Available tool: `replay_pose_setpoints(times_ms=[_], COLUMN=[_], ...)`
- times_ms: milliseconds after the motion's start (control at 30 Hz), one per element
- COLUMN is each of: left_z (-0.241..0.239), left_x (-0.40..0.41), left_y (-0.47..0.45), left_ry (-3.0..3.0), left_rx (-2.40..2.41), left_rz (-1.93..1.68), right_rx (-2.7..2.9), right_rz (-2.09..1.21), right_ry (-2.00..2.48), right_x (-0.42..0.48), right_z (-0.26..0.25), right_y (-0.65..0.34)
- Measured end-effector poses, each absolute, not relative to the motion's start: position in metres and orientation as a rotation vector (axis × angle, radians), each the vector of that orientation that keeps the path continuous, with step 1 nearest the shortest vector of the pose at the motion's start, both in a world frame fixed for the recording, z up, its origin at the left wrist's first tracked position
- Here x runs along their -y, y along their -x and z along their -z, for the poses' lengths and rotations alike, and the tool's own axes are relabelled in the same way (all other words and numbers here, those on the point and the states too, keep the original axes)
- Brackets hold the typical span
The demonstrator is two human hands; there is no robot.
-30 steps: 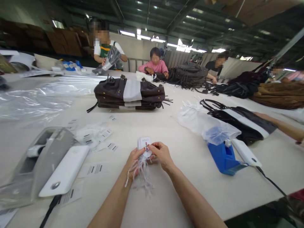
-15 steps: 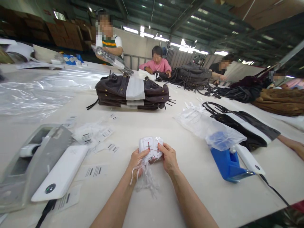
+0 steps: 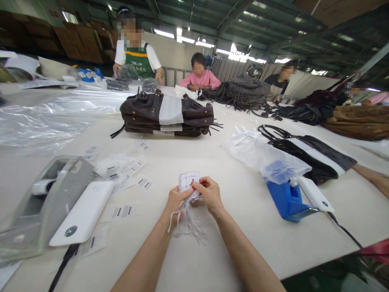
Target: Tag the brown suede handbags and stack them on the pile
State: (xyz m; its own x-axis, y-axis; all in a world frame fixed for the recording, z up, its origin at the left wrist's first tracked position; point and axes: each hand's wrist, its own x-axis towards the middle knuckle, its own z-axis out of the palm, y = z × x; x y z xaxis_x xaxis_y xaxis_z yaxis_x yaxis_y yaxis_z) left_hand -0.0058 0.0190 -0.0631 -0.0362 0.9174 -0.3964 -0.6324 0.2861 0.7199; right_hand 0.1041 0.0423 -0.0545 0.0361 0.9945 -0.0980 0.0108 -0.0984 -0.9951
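Observation:
Both of my hands meet over the near middle of the white table (image 3: 212, 162). My left hand (image 3: 175, 201) grips a small stack of white hang tags (image 3: 188, 181) from below, and their thin white strings (image 3: 188, 221) dangle under my wrist. My right hand (image 3: 207, 193) pinches the front tag of the stack with thumb and fingers. Loose barcode labels (image 3: 121, 170) lie on the table to the left of my hands.
A white power bank (image 3: 83, 213) and a grey tape dispenser (image 3: 45, 194) lie at the left. A blue dispenser (image 3: 285, 200) under a plastic bag sits at the right. A stack of brown handbags (image 3: 167, 115) lies ahead. Several other people work along the far edge.
The tags, spread a little apart half a second ago, are now squared together between my hands. The person in the green apron has lowered a plastic bag to the table.

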Motion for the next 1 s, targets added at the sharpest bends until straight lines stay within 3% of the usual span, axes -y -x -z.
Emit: replay_pose_setpoints(times_ms=[133,333,533,600,767,1000], left_z=[0.064,0.061,0.059,0.061,0.066,0.059], left_x=[-0.018,-0.020,-0.019,-0.019,-0.017,-0.017], left_y=[0.005,0.011,0.011,0.009,0.009,0.007], left_ry=[-0.359,-0.270,-0.313,-0.346,-0.424,-0.402], left_rx=[-0.924,-0.933,-0.937,-0.940,-0.967,-0.845], left_rz=[-1.306,-1.312,-1.304,-1.292,-1.281,-1.284], right_rx=[1.025,1.093,1.487,1.507,1.150,1.090], right_rz=[-1.389,-1.232,-0.467,-0.621,-1.432,-1.480], right_ry=[1.205,1.325,1.619,1.508,1.283,1.221], right_x=[-0.046,-0.062,-0.054,-0.047,-0.040,-0.042], right_z=[0.053,0.051,0.047,0.045,0.046,0.040], right_y=[-0.103,-0.146,-0.154,-0.135,-0.098,-0.103])
